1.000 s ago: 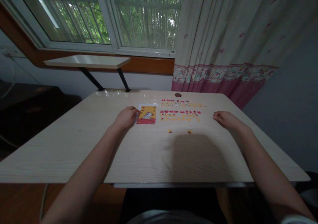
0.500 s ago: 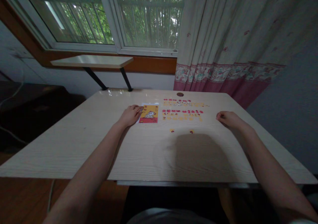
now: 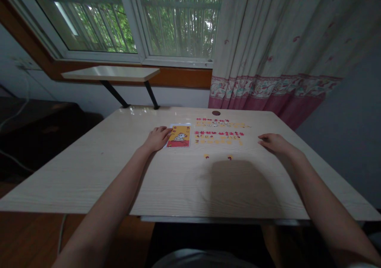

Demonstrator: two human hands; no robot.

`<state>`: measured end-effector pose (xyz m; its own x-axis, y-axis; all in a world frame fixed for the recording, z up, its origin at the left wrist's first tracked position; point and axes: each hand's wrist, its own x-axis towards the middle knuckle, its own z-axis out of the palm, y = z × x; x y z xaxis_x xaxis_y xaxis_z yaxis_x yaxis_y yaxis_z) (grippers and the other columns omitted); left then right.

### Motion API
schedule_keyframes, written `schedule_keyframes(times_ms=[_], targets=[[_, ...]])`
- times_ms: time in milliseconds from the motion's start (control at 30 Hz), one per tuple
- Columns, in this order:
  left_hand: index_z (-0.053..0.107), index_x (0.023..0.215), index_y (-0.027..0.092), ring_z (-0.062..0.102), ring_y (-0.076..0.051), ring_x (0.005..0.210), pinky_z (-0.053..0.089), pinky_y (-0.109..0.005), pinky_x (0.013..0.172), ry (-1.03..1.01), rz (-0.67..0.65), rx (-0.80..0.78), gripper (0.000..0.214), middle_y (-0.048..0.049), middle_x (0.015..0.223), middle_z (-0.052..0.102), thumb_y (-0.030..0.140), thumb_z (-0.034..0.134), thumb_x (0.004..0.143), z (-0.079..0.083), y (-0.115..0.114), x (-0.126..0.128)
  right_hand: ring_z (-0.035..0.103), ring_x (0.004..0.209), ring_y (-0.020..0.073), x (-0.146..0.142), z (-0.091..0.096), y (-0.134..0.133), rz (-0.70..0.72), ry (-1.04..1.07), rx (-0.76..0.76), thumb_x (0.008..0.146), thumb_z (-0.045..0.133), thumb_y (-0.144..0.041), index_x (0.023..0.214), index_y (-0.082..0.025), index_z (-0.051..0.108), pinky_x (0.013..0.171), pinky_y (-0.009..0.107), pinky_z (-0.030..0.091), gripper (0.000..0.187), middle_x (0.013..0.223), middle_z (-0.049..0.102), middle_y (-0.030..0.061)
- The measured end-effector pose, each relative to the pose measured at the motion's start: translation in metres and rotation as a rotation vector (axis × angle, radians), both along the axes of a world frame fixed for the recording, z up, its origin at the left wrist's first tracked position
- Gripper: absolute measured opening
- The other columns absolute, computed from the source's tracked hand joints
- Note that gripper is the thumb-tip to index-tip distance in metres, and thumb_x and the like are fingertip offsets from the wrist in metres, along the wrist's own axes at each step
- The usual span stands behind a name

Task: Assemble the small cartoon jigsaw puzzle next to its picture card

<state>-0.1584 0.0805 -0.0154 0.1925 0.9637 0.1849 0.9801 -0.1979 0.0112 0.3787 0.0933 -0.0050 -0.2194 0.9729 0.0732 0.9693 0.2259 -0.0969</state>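
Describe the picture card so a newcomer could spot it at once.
Start with the pale desk below the window. Toward its far side, the left hand rests at the left edge of the picture card. Unlike the small pieces in rows to its right, it is one large rectangle, yellow above red, with a white animal.

The head-worn camera looks forward and down across the desk.
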Motion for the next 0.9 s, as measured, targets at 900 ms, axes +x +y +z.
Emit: schedule_keyframes(times_ms=[900], targets=[[0.047,0.133,0.029,0.043,-0.031,0.116,0.038,-0.047,0.093,-0.028,0.012,-0.042,0.044,-0.0087,0.130,0.048,0.039,0.027,0.095,0.0038,-0.0027,0.0022,0.067,0.084,0.0217,-0.0031,0.0024,-0.0026,0.000,-0.021,0.017,0.081,0.055,-0.032,0.105,-0.015,0.068,0.077,0.029,0.050,0.032,0.097,0.072,0.0099]])
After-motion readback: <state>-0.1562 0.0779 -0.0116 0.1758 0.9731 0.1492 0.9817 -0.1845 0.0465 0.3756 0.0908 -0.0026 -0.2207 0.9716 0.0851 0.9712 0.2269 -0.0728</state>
